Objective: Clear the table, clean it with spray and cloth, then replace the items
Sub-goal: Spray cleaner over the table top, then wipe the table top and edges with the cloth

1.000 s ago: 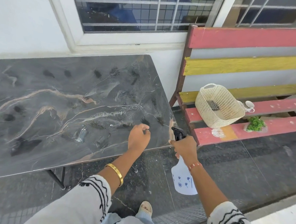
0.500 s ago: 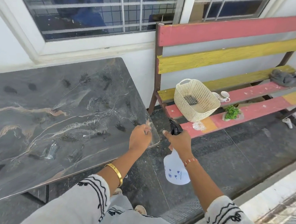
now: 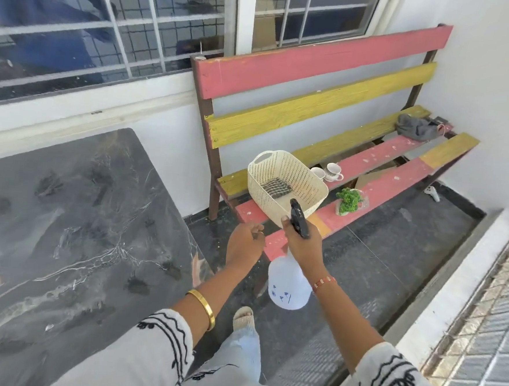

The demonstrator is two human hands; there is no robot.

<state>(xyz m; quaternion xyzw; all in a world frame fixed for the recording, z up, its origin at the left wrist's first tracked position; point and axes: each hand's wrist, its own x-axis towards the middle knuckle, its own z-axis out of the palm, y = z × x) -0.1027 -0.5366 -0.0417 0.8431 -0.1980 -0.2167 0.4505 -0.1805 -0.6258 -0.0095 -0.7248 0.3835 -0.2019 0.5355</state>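
Observation:
The dark marble table (image 3: 73,231) fills the left, bare and blotched with wet spray marks. My right hand (image 3: 304,244) grips the neck of a white spray bottle (image 3: 289,285) with a black trigger head, held over the floor in front of the bench. My left hand (image 3: 245,245) hangs past the table's right corner, fingers loosely curled, holding nothing. On the red and yellow bench (image 3: 383,183) stand a cream perforated basket (image 3: 287,183) with a checked cloth inside, two small cups (image 3: 328,172) and a little green plant (image 3: 349,201). A grey cloth (image 3: 417,127) lies at the bench's far end.
A barred window (image 3: 138,25) and white wall run behind the table and bench. The dark tiled floor (image 3: 378,261) lies between me and the bench. A raised white kerb (image 3: 450,297) borders the floor on the right. My sandalled foot (image 3: 243,317) shows below.
The view swung right from the table toward the bench. My left hand left the table's corner. My right hand carried the spray bottle closer to the bench and basket.

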